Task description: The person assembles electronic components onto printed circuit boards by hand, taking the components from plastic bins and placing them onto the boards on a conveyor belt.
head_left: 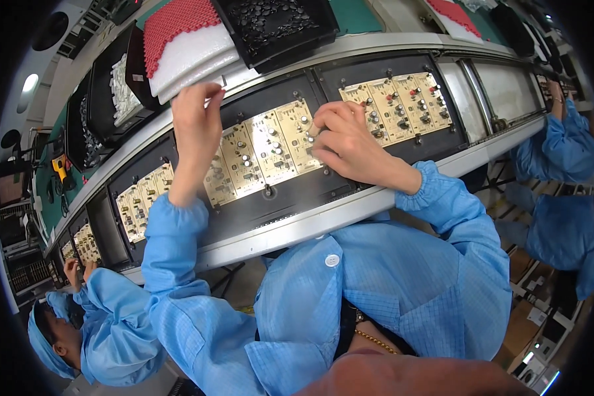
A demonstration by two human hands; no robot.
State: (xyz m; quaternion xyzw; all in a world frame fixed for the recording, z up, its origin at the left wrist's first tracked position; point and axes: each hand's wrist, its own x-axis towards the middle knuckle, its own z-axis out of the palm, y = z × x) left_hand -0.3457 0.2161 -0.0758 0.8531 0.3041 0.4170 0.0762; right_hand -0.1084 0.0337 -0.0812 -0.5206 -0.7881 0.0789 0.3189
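My left hand (197,125) is raised above the far edge of the line, beside the white foam block (198,59). Its thumb and fingertips are pinched together; whatever sits between them is too small to make out. My right hand (353,145) reaches over the right end of the middle circuit board panel (264,145), with fingers curled down at the small components there. Those fingertips are partly hidden, and I cannot name what they hold. This tan panel, fitted with several small cylindrical parts, lies in a black carrier (290,198).
Another board panel (409,109) lies to the right, one more (138,208) to the left. Beyond the rail stand a bin of black parts (277,26), red parts (178,26) on foam and a bin of white parts (122,92). Co-workers (105,323) (561,152) flank me.
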